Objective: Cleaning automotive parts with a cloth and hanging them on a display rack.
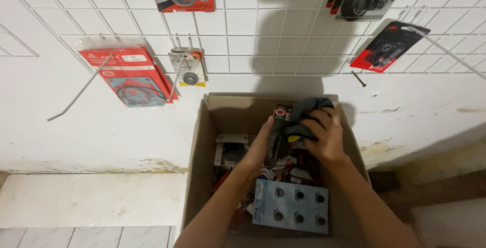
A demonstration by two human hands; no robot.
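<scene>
Both hands, left (260,144) and right (326,134), were clamped on a packet (298,121) above the box (197,177); it looked light, slick and floppy, best gripped by its edges.

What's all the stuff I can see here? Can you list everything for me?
cardboard box: one, brown, open, on the floor against the wall
dark packet: one, grey-black with a yellow spot, held over the box
blue card: one, pale blue with six dark round parts, lying in the box nearest the camera
loose packets: several, red, white and black, in the box
wire grid: one, white, on the tiled wall
hanging packets: about six, mostly red and black, on the grid's hooks
left hand: one, on the dark packet's left side
right hand: one, gripping the dark packet
</scene>
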